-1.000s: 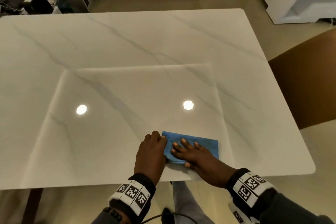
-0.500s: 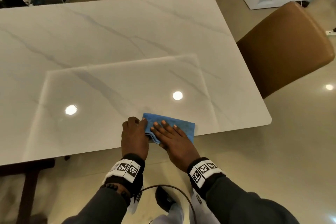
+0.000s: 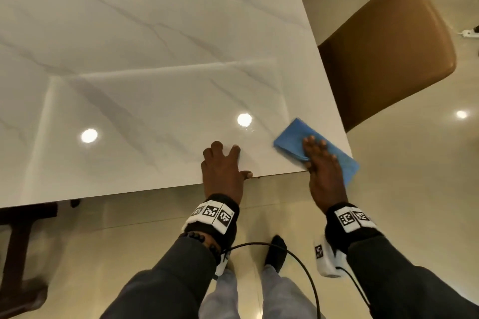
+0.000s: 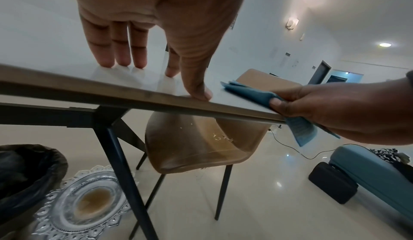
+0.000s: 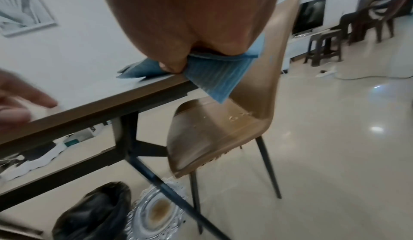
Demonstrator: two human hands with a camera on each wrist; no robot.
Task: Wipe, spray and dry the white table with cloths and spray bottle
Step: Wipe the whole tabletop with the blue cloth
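Dark grey long sleeves (image 3: 166, 282) end in black wristbands (image 3: 215, 217) bearing white square-coded tags; a black beaded bracelet (image 3: 204, 241), light grey trousers (image 3: 280, 292), a black cable (image 3: 298, 259).

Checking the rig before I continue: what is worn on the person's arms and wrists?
Dark grey sleeves on both arms. Each wrist has a black band with white square-code tags: left hand, right hand. Dark bead bracelet on the left; black cable trails below.

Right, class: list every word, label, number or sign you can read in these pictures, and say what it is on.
No readable text anywhere.
Wristbands: black-and-white square code patterns, no letters.
Framed picture on the wall: blurred, no words.
Papers on the far wall: too small to read.
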